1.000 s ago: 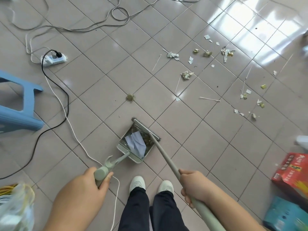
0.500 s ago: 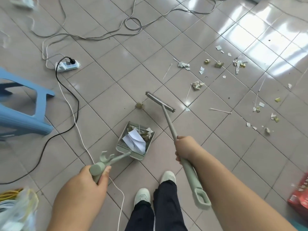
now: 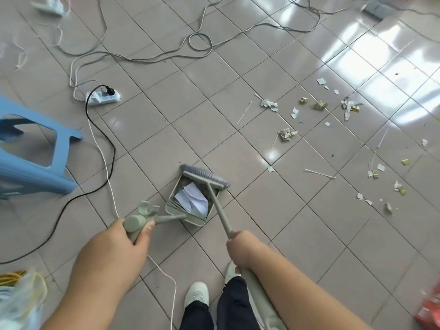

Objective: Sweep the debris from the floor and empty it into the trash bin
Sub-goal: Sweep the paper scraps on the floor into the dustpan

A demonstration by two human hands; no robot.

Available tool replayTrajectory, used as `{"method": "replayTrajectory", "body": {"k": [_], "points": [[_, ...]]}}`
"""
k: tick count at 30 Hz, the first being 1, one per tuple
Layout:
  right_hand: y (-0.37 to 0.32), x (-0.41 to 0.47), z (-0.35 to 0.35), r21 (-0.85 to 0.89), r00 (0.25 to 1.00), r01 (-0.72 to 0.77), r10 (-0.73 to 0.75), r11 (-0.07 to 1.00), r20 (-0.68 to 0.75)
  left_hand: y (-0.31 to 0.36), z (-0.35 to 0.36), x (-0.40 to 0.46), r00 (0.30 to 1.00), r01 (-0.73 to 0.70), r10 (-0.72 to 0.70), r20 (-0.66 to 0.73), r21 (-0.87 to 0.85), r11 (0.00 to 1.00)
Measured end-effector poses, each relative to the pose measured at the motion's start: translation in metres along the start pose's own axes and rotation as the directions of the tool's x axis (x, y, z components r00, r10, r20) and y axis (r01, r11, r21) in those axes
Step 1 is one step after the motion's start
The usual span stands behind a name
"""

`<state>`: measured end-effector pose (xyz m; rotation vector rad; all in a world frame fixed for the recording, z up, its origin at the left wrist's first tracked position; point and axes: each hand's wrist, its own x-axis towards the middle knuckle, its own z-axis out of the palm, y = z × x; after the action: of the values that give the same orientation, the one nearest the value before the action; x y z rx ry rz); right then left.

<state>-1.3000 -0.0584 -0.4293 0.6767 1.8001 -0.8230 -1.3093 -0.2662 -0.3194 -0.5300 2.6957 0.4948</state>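
Note:
A grey-green dustpan (image 3: 175,207) rests on the tiled floor just ahead of my feet, holding white folded paper (image 3: 192,198) and small scraps. My left hand (image 3: 126,239) is closed around the dustpan's long handle. My right hand (image 3: 240,246) grips the pole of a grey-green broom (image 3: 204,176), whose bristle head lies across the far lip of the pan. Scattered debris (image 3: 319,106) of paper bits, wrappers and thin sticks lies on the tiles to the right and far right. No trash bin is in view.
A blue plastic stool (image 3: 35,160) stands at the left. A white power strip (image 3: 103,97) with black and white cables trails across the floor toward my feet. More grey cables (image 3: 200,41) loop at the top. A red box (image 3: 428,308) sits at the lower right.
The broom head lifted out past a green scrap beyond the pan, then came back down onto the pan's far lip; the scrap is no longer on the floor. My left hand kept the dustpan steady.

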Motion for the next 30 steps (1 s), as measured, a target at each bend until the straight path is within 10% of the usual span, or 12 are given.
{"method": "replayTrajectory", "body": {"k": [30], "points": [[0.129,-0.025,-0.114,0.396,0.989,-0.099,0.136,0.913,-0.064,0.198,0.068,-0.013,0.949,-0.307,0.307,0.078,-0.01,0.952]]}}
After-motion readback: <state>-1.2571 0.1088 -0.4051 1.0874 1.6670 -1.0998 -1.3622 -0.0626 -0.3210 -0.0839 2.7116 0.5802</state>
